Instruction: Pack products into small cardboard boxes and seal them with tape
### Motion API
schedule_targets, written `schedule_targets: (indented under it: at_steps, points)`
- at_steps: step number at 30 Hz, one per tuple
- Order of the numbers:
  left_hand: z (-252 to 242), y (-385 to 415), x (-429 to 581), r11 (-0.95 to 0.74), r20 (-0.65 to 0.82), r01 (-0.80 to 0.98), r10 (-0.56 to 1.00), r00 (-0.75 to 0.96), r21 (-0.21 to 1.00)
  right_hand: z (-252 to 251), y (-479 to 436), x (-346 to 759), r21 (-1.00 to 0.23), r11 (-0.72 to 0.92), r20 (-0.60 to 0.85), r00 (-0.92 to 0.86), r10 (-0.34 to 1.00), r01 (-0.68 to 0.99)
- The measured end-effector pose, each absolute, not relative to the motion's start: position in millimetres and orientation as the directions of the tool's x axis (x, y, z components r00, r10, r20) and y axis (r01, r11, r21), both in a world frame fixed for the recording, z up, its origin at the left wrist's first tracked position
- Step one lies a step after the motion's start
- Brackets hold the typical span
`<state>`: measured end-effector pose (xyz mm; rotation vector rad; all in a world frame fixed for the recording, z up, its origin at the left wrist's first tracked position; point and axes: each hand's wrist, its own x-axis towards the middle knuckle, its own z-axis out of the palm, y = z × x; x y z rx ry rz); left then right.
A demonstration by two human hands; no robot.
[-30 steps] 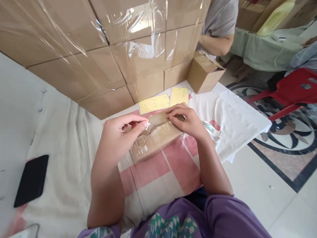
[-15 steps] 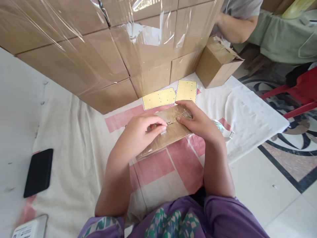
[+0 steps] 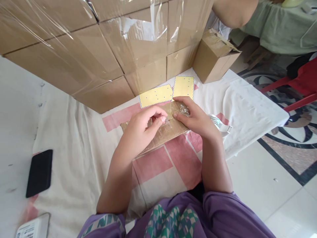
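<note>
A flat brown packet (image 3: 170,130) wrapped in clear tape lies on a white and pink cloth (image 3: 158,165) in front of me. My left hand (image 3: 141,130) rests on its middle with fingers curled, pinching a bit of clear tape at its top. My right hand (image 3: 193,117) presses on the packet's right end, fingers closed over crinkled tape. Two yellow dotted cards (image 3: 155,96) lie just beyond the packet. A roll of clear tape (image 3: 219,123) sits behind my right wrist.
A wall of stacked cardboard boxes (image 3: 99,43) under plastic film rises right behind the cards. A small open box (image 3: 214,56) stands at the right. Another person's arm (image 3: 235,11) shows top right. A black phone (image 3: 39,172) lies left, a red chair (image 3: 300,86) right.
My left hand has come down from the packet's left edge onto its middle, drawing the tape in toward my right hand. The view has shifted closer and slightly down.
</note>
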<state>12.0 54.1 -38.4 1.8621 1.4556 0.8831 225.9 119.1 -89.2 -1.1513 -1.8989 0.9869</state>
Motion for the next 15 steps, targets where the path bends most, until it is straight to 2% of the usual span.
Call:
schedule_targets:
  at_steps: [5,15]
  points:
    - [-43.7,55.2,14.1,-0.162,0.054,0.574,0.978,0.201,0.802,-89.5,118.7,226.1,-0.868,0.311,0.170,-0.359,0.918,0.386]
    - [-44.0,57.1,18.4,-0.195,0.076,0.675,0.977,0.201,0.712,-94.0,119.7,226.1,-0.867,0.331,0.199,-0.349,0.916,0.373]
